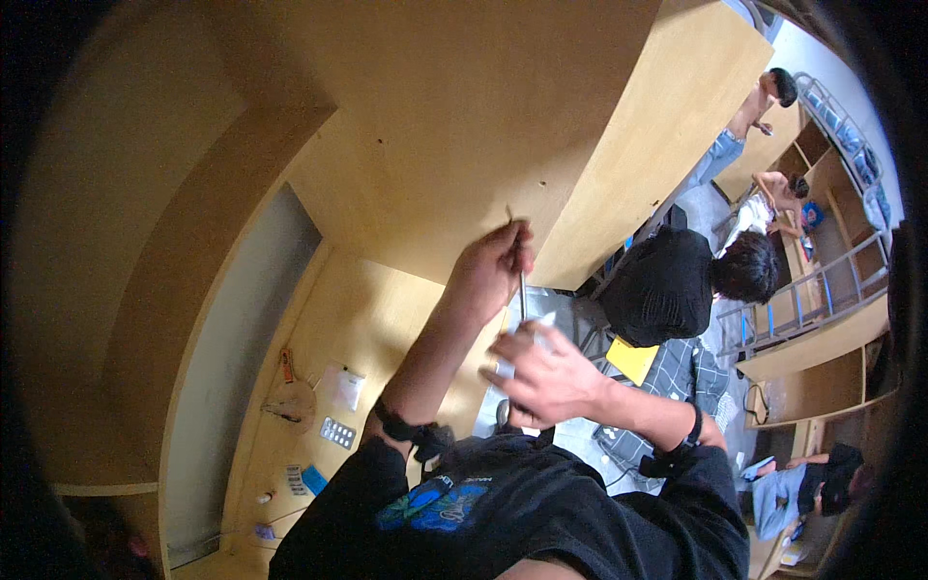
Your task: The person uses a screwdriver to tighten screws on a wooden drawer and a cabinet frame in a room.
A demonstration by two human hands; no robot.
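Metal rod (524,298) is grasped by the left hand (491,273) at centre, the right hand's (553,375) blurred grip cannot be determined, and completion at the upper-centre wooden panel (464,116) is unconfirmed.

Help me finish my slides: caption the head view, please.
Left hand pinches a thin rod near a wooden panel, with the right hand close by.

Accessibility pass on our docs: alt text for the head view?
The person's left hand grips a thin metal rod beside a wooden panel; the blurred right hand is near the rod's lower end. Beyond are a person in black, seen from behind, and more people farther off.
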